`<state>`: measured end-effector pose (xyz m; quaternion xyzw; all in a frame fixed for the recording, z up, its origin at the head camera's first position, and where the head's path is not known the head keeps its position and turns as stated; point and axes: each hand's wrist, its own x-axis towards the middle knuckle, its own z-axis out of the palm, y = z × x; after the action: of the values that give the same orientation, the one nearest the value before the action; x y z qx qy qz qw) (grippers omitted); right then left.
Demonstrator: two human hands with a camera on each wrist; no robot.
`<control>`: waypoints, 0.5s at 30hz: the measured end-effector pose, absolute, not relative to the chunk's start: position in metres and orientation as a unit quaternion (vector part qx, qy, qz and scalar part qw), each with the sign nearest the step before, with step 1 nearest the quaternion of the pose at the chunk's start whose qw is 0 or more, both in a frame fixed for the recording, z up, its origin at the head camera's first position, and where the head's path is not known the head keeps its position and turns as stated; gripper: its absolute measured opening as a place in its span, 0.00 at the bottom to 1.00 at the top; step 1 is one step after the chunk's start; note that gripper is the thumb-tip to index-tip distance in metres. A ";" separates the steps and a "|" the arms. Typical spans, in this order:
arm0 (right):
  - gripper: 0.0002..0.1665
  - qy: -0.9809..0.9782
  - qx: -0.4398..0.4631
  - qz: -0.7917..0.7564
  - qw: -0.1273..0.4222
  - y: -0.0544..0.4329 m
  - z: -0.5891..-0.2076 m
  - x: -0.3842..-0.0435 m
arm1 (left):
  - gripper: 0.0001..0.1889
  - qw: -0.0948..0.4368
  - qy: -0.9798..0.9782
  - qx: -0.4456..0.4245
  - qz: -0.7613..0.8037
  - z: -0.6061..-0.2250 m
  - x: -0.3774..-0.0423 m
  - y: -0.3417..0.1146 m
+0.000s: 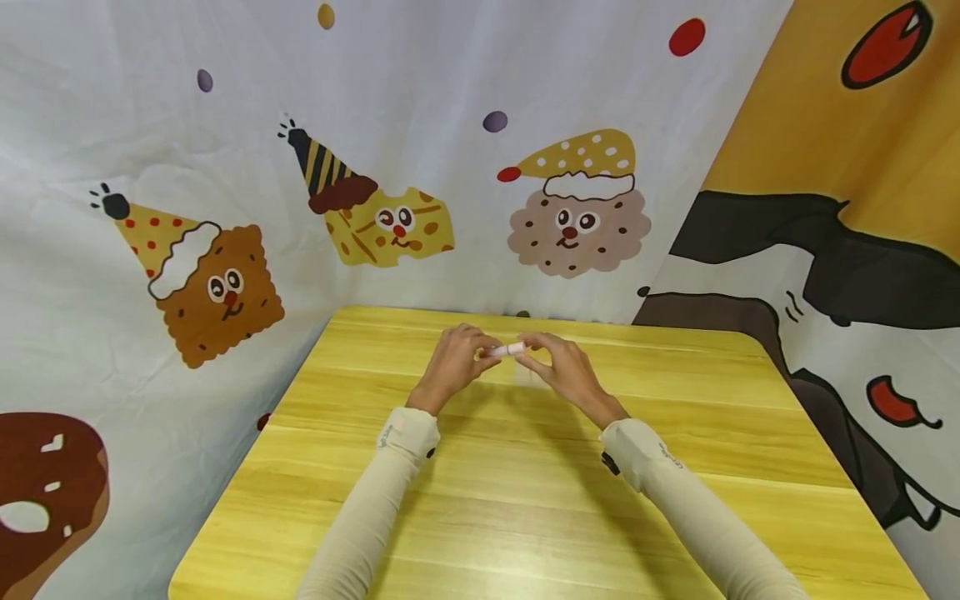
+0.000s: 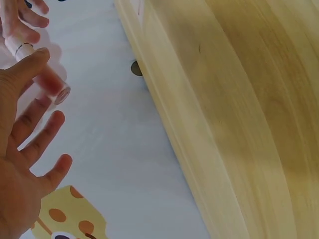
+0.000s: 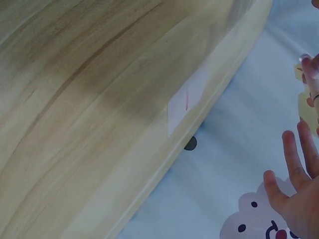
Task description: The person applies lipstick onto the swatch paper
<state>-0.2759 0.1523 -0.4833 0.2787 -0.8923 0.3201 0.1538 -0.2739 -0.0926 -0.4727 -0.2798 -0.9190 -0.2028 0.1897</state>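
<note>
A lip gloss tube (image 2: 54,83) with a clear body, reddish inside, and a pale pink cap (image 1: 517,347) is held level above the far part of the table. My left hand (image 1: 453,358) pinches the clear body between thumb and fingers, its other fingers spread in the left wrist view. At the cap end, my right hand (image 1: 566,368) pinches with thumb and forefinger. A dark ring marks the joint between cap and body, which meet. Below the hands lies a white piece of paper (image 3: 182,107) with a short red stroke on it.
The yellow wood-grain table (image 1: 480,500) has rounded far corners. Behind it hangs a white cloth (image 1: 420,83) printed with cartoon food, reaching round the left side. A yellow, black and white print (image 1: 825,208) covers the right side.
</note>
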 end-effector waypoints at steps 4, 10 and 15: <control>0.33 -0.895 0.274 0.323 0.140 0.157 -0.483 -0.275 | 0.10 0.182 -0.925 -0.257 -0.214 -0.474 -0.275 -0.097; 0.34 -0.906 0.251 0.322 0.109 0.166 -0.486 -0.271 | 0.08 0.180 -0.929 -0.231 -0.226 -0.481 -0.274 -0.109; 0.32 -0.915 0.238 0.312 0.091 0.175 -0.493 -0.267 | 0.10 0.163 -0.935 -0.210 -0.236 -0.486 -0.274 -0.118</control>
<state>-0.2669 0.1754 -0.4926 0.2385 -0.9151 0.3123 0.0909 -0.2740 -0.1177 -0.4860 -0.2102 -0.9348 -0.2355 0.1627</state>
